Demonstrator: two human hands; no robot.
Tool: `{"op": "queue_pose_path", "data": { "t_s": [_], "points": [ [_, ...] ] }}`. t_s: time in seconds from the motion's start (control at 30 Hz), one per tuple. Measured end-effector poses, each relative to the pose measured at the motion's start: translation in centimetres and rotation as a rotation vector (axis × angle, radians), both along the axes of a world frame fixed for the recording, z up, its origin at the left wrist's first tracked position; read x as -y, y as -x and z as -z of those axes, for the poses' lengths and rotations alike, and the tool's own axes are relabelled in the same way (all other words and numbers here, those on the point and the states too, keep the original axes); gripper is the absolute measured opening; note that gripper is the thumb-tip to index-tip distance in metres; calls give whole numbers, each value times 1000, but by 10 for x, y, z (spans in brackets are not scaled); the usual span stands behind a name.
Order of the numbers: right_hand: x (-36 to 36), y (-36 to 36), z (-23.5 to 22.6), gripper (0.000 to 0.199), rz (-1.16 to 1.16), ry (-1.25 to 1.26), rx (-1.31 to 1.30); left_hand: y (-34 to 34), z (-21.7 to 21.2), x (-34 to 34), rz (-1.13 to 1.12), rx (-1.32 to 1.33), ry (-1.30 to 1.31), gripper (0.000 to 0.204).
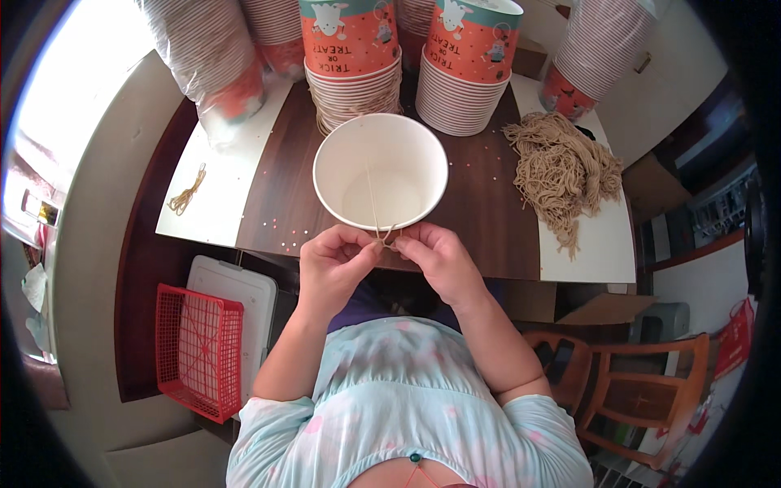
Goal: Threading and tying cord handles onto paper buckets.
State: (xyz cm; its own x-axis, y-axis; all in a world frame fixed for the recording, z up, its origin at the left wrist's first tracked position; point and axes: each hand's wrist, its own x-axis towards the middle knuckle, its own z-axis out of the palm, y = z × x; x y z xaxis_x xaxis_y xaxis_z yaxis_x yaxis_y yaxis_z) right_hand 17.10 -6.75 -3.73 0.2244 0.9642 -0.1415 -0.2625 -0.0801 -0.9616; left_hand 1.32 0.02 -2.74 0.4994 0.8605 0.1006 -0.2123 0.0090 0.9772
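White paper bucket (380, 171); tan string (379, 220); orange printed cups (350, 37); red basket (199, 350).

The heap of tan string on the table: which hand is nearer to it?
Right. The right hand is at the white paper tub's near rim, below-left of the heap of tan string. The left hand is farther left, pinching the same string piece.

An open paper cup (380, 171) stands on the table (488, 220), directly behind both hands. Stacked cups (355, 81) stand behind it, with a second stack (465, 89) to their right. A pile of strings (561, 171) lies right of the cup. A basket (199, 350) sits below the table, at left.
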Motion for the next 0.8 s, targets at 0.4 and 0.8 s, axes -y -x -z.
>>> {"op": "queue_pose_path", "data": {
  "t_s": [0.4,0.8],
  "points": [
    [9,-16,-17,15,68,-2,726,-2,-5,1,-61,34,-39,4],
    [11,-24,-28,14,42,-20,665,0,-57,-11,-77,-633,-1281,47]
  ]
}}
